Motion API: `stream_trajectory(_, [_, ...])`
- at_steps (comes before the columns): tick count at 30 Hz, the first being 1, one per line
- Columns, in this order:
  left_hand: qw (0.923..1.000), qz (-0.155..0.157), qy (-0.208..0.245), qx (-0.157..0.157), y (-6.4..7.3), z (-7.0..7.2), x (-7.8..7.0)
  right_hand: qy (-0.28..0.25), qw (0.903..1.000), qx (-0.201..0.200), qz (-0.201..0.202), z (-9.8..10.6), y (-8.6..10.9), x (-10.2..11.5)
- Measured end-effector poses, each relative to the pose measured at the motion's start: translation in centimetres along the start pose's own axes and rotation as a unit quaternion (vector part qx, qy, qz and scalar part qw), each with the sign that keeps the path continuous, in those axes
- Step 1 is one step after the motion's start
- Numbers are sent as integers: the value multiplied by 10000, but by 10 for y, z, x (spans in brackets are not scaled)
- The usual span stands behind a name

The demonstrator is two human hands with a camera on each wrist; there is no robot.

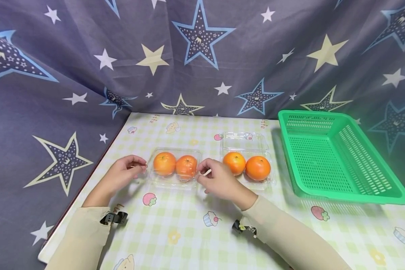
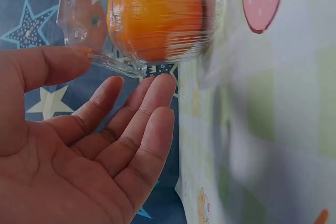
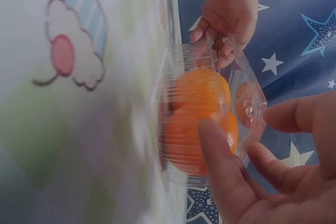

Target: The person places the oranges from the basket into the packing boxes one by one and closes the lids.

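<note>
A clear plastic clamshell box (image 1: 174, 183) with two oranges (image 1: 164, 164) lies between the two hands in the head view. Its lid (image 3: 251, 98) stands partly raised in the right wrist view. My left hand (image 1: 123, 172) is at the box's left end; in the left wrist view its thumb (image 2: 63, 66) touches the lid's edge, the other fingers loosely bent. At the right end is my right hand (image 1: 219, 180), its thumb (image 3: 289, 115) against the lid's edge and its fingers loose and spread.
A second clear box (image 1: 244, 141), its lid folded back, holds two oranges (image 1: 258, 168) to the right. Beyond it sits a green perforated basket (image 1: 318, 165). The checked tablecloth (image 1: 175, 221) ends at a starry curtain (image 1: 202, 86).
</note>
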State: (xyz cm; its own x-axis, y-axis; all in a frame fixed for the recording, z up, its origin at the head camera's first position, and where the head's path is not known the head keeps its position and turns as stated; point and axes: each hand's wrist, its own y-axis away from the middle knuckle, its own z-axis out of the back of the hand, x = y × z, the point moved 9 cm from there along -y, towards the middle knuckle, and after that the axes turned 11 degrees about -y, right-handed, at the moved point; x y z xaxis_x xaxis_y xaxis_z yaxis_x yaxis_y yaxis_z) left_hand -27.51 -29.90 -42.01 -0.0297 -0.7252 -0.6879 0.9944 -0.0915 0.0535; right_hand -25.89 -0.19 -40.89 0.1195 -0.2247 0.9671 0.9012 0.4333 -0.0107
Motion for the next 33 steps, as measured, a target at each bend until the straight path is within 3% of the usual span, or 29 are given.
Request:
stream_trajectory(18, [9992,293,51,271,4,-10,6,1050,9936,-162,372,-5,3,-1])
stream_trajectory(24, [9985,338,160,399,4,-13,9,972,9942,-215,407,-8,5,0])
stream_trajectory(33, [9961,417,401,661,4,-18,11,302,9993,-223,-5,-15,8,-9])
